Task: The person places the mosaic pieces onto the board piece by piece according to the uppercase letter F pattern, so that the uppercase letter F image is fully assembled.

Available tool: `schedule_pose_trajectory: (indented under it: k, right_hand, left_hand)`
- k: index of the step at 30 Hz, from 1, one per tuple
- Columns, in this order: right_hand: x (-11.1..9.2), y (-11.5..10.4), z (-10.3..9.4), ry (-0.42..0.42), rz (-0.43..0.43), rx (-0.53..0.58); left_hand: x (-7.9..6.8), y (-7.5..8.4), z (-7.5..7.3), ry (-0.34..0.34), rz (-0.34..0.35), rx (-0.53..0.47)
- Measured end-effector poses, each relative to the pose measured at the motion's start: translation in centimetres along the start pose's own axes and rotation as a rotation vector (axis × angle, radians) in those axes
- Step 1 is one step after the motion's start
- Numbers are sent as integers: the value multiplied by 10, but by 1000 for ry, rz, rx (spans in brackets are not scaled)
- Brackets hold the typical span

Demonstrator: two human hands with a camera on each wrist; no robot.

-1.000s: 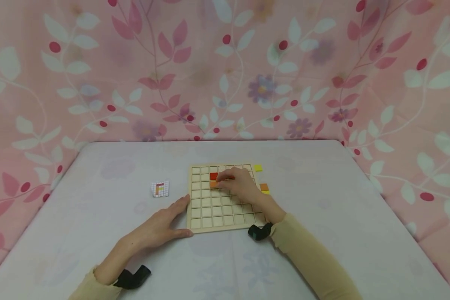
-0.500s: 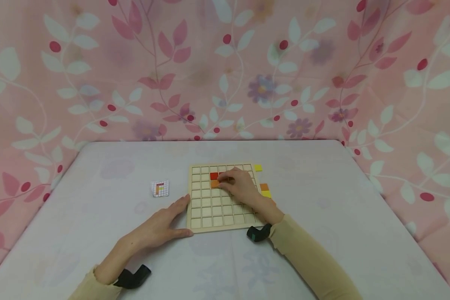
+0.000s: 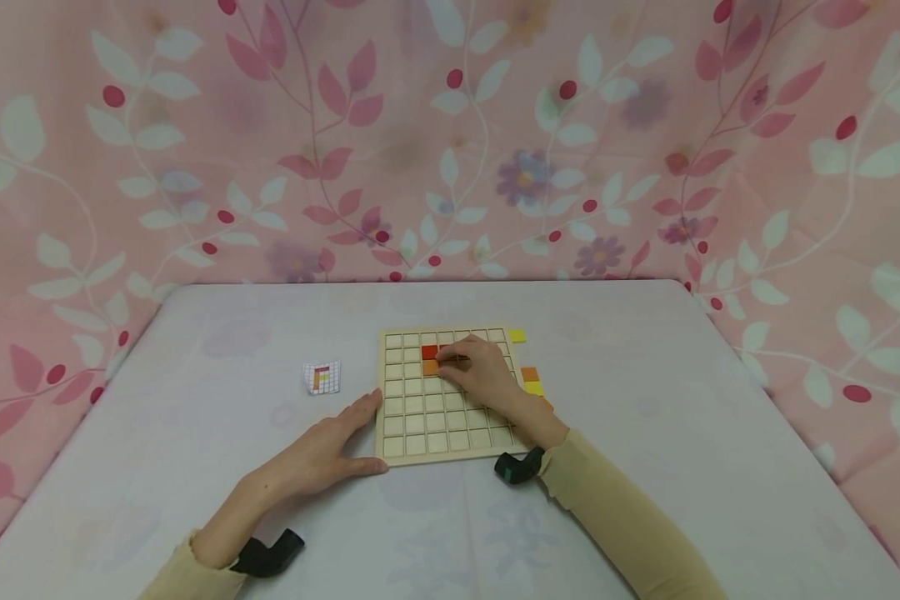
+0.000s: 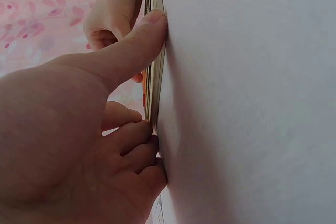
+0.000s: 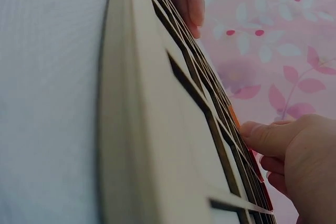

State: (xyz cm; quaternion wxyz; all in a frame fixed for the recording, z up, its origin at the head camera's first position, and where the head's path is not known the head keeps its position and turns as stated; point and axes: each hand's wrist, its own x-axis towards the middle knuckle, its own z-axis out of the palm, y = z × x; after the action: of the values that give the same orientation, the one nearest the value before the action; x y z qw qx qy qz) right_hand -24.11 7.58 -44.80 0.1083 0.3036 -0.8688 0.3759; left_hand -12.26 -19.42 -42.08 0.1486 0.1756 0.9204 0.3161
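A pale wooden grid board (image 3: 412, 442) lies on the table. My left hand (image 3: 307, 454) rests at its left side, thumb at the near corner and fingertips along the left edge. My right hand (image 3: 483, 375) is over the board's upper part, fingers curled. Its thumb and fingertips are at an orange tile (image 3: 430, 367), directly below a red tile (image 3: 429, 352) in the grid. The right wrist view shows the thumb (image 5: 254, 132) touching by the orange tile (image 5: 234, 115). More red shows behind the fingers, partly hidden.
A small paper card (image 3: 321, 377) with a coloured grid pattern lies left of the board. Along the right side are a yellow tile (image 3: 517, 336), an orange tile (image 3: 530, 374), another yellow tile (image 3: 533, 388) and one orange tile partly under the wrist.
My right hand has shifted slightly right, uncovering a bit more of the orange tile in the grid and the loose tiles beside the board. My left hand has stayed in place.
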Motion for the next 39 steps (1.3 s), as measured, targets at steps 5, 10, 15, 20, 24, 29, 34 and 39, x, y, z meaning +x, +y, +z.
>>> schedule_pose_trajectory:
  k: [5, 10, 15, 20, 24, 29, 34, 39]
  right_hand:
    - [0, 1, 0, -1, 10, -1]
    - [0, 0, 0, -4, 3, 19]
    - [0, 0, -1, -5, -2, 24]
    - [1, -1, -3, -17, 24, 38]
    - [5, -1, -14, -16, 65, 85]
    - [2, 4, -38, -54, 92, 163]
    - [-10, 20, -66, -51, 128, 168]
    - [-27, 38, -93, -23, 199, 137]
  left_hand:
    - [0, 1, 0, 0, -3, 0]
    - [0, 1, 0, 0, -1, 6]
    - [0, 2, 0, -2, -3, 6]
    - [1, 1, 0, -2, -5, 6]
    - [1, 1, 1, -1, -5, 4]
    - [1, 2, 1, 2, -6, 5]
    - [0, 3, 0, 2, -8, 2]
    - [0, 2, 0, 0, -11, 9]
